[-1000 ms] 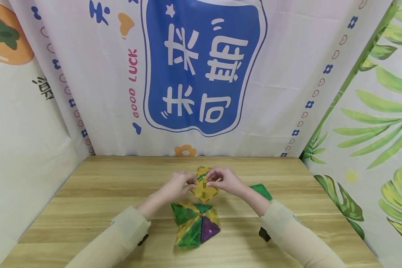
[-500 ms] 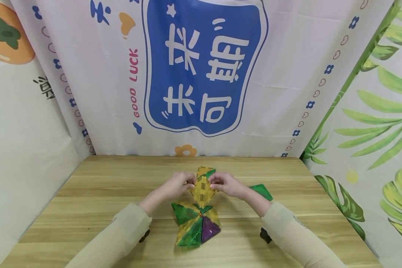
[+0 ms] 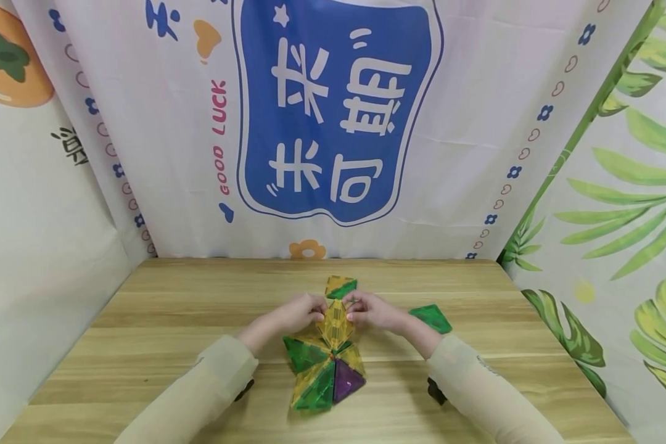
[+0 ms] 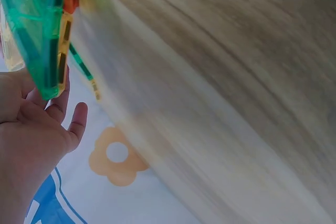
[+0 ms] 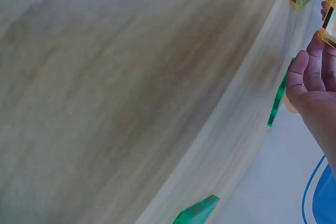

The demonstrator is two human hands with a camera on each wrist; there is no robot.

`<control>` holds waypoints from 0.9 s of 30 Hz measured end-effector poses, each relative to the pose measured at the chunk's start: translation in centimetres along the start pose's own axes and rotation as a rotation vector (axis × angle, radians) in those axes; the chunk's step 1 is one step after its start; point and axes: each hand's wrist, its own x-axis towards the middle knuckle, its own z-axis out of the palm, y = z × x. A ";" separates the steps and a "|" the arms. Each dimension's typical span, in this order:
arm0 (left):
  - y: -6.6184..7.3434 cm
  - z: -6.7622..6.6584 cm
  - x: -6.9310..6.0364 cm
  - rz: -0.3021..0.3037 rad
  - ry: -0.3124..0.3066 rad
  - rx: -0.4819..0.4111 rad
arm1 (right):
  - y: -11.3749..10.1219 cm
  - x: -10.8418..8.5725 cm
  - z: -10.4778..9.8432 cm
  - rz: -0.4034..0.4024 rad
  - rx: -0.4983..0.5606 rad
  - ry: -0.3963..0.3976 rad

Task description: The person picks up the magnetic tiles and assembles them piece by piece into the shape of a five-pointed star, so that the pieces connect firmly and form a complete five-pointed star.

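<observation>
Two joined yellow magnetic tiles (image 3: pixel 337 320) stand between my hands in the head view, close against the far side of a built cluster of magnetic tiles (image 3: pixel 314 393). My left hand (image 3: pixel 302 312) pinches their left edge. The right edge is pinched by my right hand (image 3: pixel 374 312). Green, yellow and purple triangles make up the cluster, with a purple tile (image 3: pixel 348 380) at its right front. In the left wrist view, a green tile (image 4: pixel 31 30) partly hides the left fingers. A yellow tile edge (image 5: pixel 328 34) meets the right fingertips in the right wrist view.
Behind the hands a flat yellow and green tile piece (image 3: pixel 341 287) lies on the wooden table (image 3: pixel 144 345). A loose green tile (image 3: pixel 431 318) lies to the right, beyond the right forearm. A printed curtain (image 3: pixel 189 154) hangs at the table's back edge.
Both hands have brought the yellow tiles nearer, from beside the flat piece to the cluster's far side. The yellow tiles have tilted up and look narrower. The cluster has stayed in place.
</observation>
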 end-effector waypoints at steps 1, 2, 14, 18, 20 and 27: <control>-0.1 0.1 0.1 0.001 -0.003 0.013 | 0.0 0.0 0.0 0.009 0.000 -0.001; -0.2 0.3 0.1 0.000 -0.008 0.022 | 0.1 0.1 0.1 0.018 0.001 -0.003; -1.3 1.4 0.2 -0.006 -0.060 0.049 | 0.7 0.6 1.2 0.035 -0.066 0.004; -1.2 1.3 0.1 -0.010 -0.063 0.052 | 0.7 0.5 1.3 0.021 -0.059 0.000; -1.2 1.3 0.0 -0.010 -0.065 0.054 | 0.7 0.3 1.1 0.003 -0.088 0.004; -1.2 1.0 -0.7 -0.024 -0.061 0.057 | 0.2 -1.6 -1.4 -0.130 -0.329 0.075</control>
